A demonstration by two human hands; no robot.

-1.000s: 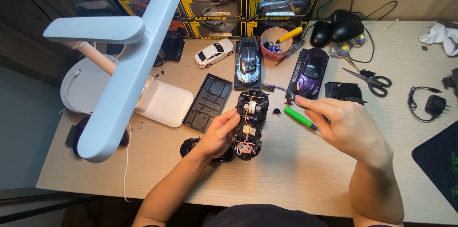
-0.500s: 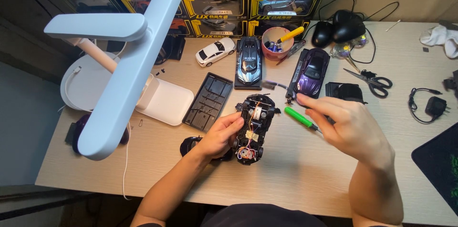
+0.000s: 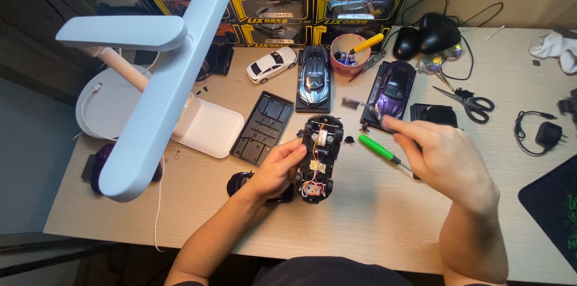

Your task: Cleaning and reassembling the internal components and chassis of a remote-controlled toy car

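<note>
The left hand (image 3: 273,172) grips the opened toy car (image 3: 318,157) steady on the counter (image 3: 384,220), while the right hand's (image 3: 445,157) fingers pinch a small blurred part (image 3: 354,104).

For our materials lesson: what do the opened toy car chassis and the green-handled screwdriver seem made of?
Chassis, steadied by the left hand: likely matte black moulded plastic, with wires and a small metal motor showing. Screwdriver: glossy green handle, probably plastic; thin dark shaft, probably metal.

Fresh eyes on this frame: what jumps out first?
The big white desk lamp cutting across the left foreground. At centre, an opened toy car chassis with wiring exposed, steadied by the left hand; the right hand is raised beside it, above a green screwdriver.
</note>
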